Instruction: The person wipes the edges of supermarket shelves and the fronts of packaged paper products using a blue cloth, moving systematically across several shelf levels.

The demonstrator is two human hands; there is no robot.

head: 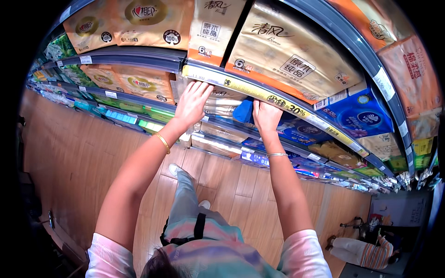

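My left hand [193,102] is stretched out, palm down, its fingertips just under the yellow price strip [243,87] on the shelf edge. Whether those fingertips touch the strip or the pack behind is unclear. To the right, my right hand [267,113] is closed around a dark blue cloth [243,110]. Its fingers are partly hidden under the shelf lip. A beige tissue pack [224,102] stands on the shelf level between my hands. Above the strip are large beige-and-orange tissue packs [295,52] [212,31].
Blue tissue packs [361,111] stand on the right, and orange packs [142,85] on the left. Lower shelf edges [288,140] run beneath my hands. Wooden flooring [222,180] lies below. At lower right, a person [365,252] in a striped top is near a dark counter.
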